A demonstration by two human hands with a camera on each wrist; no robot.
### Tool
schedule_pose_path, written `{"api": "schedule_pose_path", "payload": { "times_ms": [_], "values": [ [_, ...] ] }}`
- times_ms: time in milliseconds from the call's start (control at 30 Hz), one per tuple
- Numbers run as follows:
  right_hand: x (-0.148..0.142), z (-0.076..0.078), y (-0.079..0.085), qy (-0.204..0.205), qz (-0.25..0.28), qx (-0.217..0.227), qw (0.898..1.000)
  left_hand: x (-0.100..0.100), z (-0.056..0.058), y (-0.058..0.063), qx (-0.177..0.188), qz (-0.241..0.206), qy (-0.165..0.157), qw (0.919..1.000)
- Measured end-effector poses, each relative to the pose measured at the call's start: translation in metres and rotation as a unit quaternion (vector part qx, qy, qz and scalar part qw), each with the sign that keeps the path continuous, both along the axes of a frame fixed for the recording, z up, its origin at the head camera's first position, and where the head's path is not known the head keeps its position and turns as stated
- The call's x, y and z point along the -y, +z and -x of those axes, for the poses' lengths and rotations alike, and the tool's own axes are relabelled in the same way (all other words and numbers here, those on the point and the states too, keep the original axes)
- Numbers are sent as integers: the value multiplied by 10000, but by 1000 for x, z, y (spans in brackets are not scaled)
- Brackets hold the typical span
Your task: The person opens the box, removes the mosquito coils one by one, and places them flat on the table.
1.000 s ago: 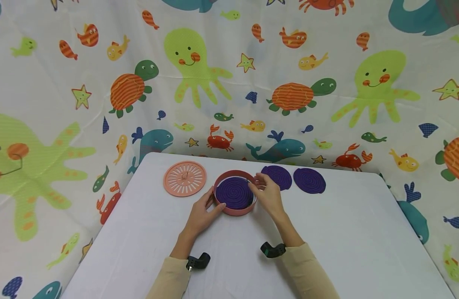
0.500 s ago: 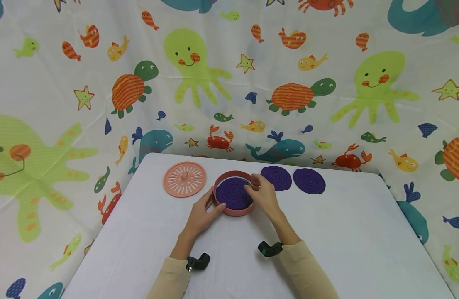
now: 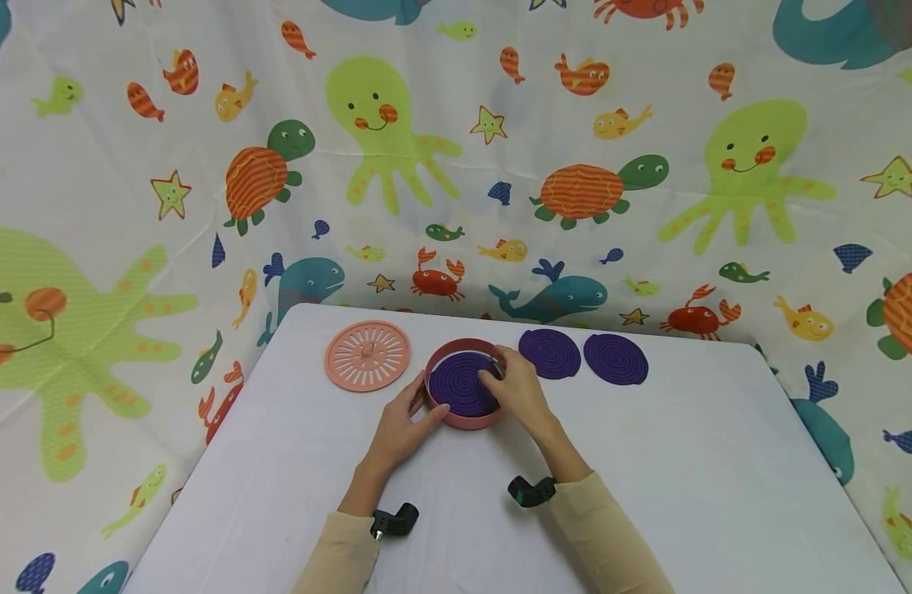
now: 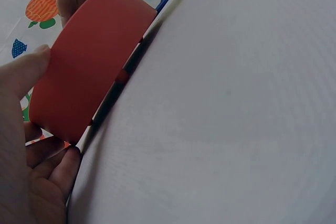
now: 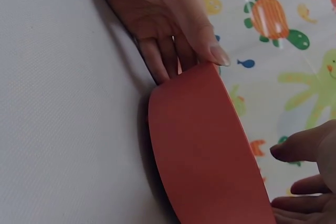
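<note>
A round pink-red mosquito coil holder stands on the table, with a dark purple mosquito coil lying inside its rim. My left hand grips the holder's left side; in the left wrist view the thumb presses the wall's upper edge and the fingers curl at its base. At the right side of the rim is my right hand, its thumb reaching over the coil. In the right wrist view that thumb is spread apart from the fingers, which lie close by the wall.
Left of the holder lies a slotted pink lid with a small knob. Two more purple coils, a nearer one and a farther one, lie to the right on the white table. A sea-animal printed curtain hangs behind.
My right hand has shifted left and inward over the rim, its thumb now farther over the coil. My left hand and the holder have stayed in place.
</note>
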State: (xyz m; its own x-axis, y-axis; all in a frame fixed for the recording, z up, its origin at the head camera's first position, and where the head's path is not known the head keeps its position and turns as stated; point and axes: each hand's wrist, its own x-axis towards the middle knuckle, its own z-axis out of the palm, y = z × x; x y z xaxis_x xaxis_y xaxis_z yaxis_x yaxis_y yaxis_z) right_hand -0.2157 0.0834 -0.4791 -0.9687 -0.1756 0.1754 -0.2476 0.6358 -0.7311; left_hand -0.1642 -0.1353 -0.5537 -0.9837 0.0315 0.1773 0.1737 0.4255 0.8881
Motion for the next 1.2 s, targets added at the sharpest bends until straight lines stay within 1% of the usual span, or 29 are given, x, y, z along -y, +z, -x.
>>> {"api": "schedule_pose_path", "payload": {
  "times_ms": [233, 433, 700, 833, 1033, 1200],
  "values": [
    [4, 2, 1, 132, -421, 93, 9990, 0, -1, 1, 20, 5, 19, 10000],
    [8, 4, 2, 165, -768, 195, 9967, 1, -2, 2, 49, 39, 32, 10000],
    [12, 4, 2, 192, -1025, 417, 9937, 0, -3, 5, 159, 35, 22, 9999],
    [14, 4, 2, 230, -1104, 439, 9927, 0, -3, 5, 134, 63, 17, 9999],
    [18, 3, 1, 359, -1416, 428, 9883, 1, -3, 4, 65, 22, 9, 10000],
    [19, 1, 2, 415, -1602, 470, 9851, 0, -3, 4, 108, 3, 6, 9999]
  ]
}}
